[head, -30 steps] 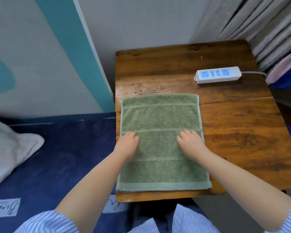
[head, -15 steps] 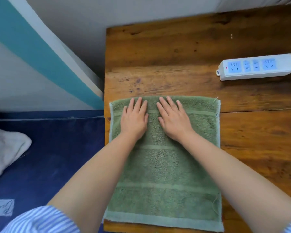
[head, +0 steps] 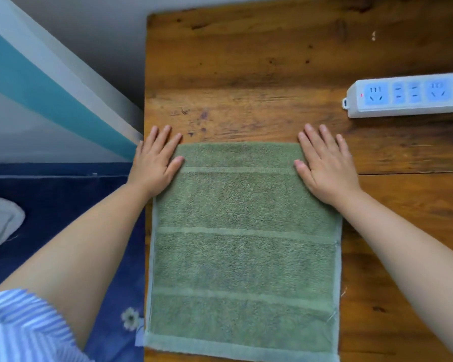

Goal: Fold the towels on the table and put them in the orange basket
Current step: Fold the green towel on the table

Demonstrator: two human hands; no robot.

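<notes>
A view from above, looking down at a person's two bare forearms reaching over a dark brown wooden table (head: pixel 272 61) with visible grain and a few small purple marks. A rectangular sage-green terry towel with paler woven bands (head: pixel 243 246) lies flat on the table, spread out lengthwise from the near edge toward the middle of the tabletop. Its left edge runs along the table's left edge.

The left hand (head: pixel 154 163) lies palm down on the towel's far left corner, fingers straight and slightly spread, their tips reaching past the towel onto bare wood; it grips nothing. The right hand (head: pixel 324 168) lies palm down on the far right corner in the same way, fingers flat and extended, tips on the wood beyond the towel's far edge. Both hands cover the corners they rest on.

To the right, well apart from the towel, a white plastic power strip with pale blue socket panels (head: pixel 408 95) lies on the table, cut off by the frame's right edge.

Left of the table is a navy blue bedcover with a small white flower print (head: pixel 63 205), and on it, at the far left, part of a white cloth or pillow (head: pixel 0 220). Behind stands a pale wall with a slanting teal stripe (head: pixel 37 90). A blue-and-white striped sleeve (head: pixel 21 327) shows at the lower left.
</notes>
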